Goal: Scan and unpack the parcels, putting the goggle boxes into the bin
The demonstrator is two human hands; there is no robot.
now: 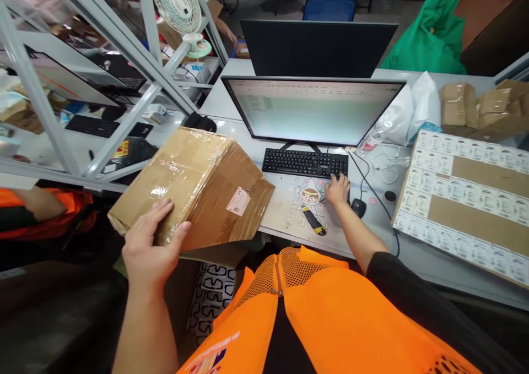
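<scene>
My left hand (151, 244) grips the near corner of a taped cardboard box (198, 184), fingers on top and thumb along its side. The box bears a small white label and hangs tilted over the desk's left edge. My right hand (338, 189) rests with curled fingers on the right end of a black keyboard (303, 162), below a lit monitor (312, 111). A yellow and black utility knife (313, 220) lies on the desk just left of my right wrist. A black mouse (359, 207) sits right of that hand.
A large flat carton covered in printed labels (467, 200) lies at the right. Small brown parcels (483, 107) and white bags (407, 112) are behind it. A metal shelf frame (124, 60) with a fan (182, 10) stands left. Another person in orange (45, 211) is at far left.
</scene>
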